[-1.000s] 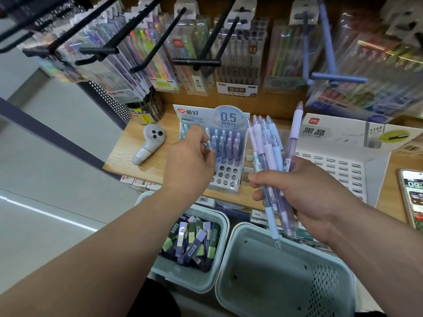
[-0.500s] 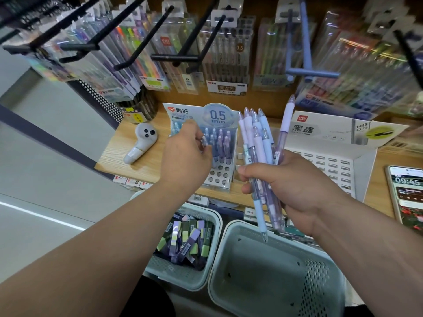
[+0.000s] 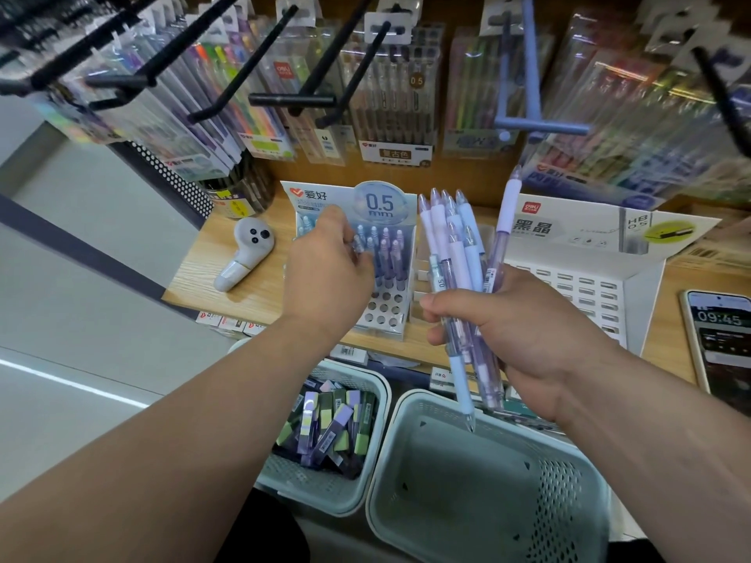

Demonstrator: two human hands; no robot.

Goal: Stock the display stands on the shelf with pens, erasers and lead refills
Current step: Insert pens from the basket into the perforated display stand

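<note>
Head view looks down on a wooden shelf (image 3: pixel 203 274) where the pen display stand (image 3: pixel 388 306), headed "0.5 mm", stands upright between the two arms. The left hand (image 3: pixel 325 278) reaches into the stand's rear rows, its fingers (image 3: pixel 353 258) curled and pinching the top of a single pen (image 3: pixel 359 243), apparently to seat it in a hole. Purple and blue pens already fill the back rows. The front rows of round holes are open, so the stand looks about half stocked.

The right hand (image 3: pixel 528 339) is clenched round a bundle of pens (image 3: pixel 449 253), held caps-up and fanned just beside the stand, probably so the left hand has a short reach for the next one. Their tips hang over the right basket (image 3: pixel 569 493), whose floor and perforated wall show.

The left basket (image 3: pixel 378 404), below the shelf edge, holds small purple, green and dark packets (image 3: pixel 325 428); whether they are erasers or lead refills cannot be told. Right of the pens, the white lead-refill stand (image 3: pixel 577 286), marked "HB 0.5", shows rows of slots with nothing visible in them. A phone (image 3: pixel 719 343) lies at the shelf's right end.
</note>
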